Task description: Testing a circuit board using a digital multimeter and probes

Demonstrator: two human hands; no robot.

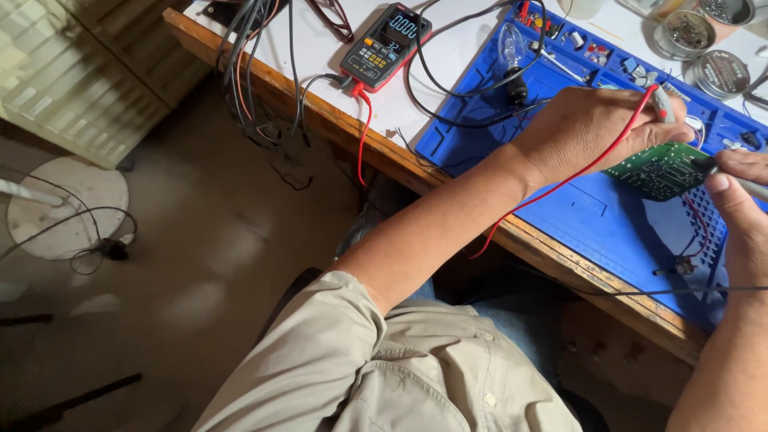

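My left hand [596,128] rests over the blue work mat [608,216], holding a green circuit board [660,170] and a red-tipped test probe [661,102] whose red lead [560,182] runs over my wrist. At the right edge, my right hand [740,188] grips a grey probe [748,186] with its tip touching the board. A black and red multimeter [386,46] lies on the white bench top to the left, screen lit.
A clear bulb in a black holder [512,56] lies on the mat's far side. Round metal tins [704,48] and small parts sit at the back right. Black cables [256,72] hang over the wooden bench edge [320,112]. A white round base [68,206] stands on the floor.
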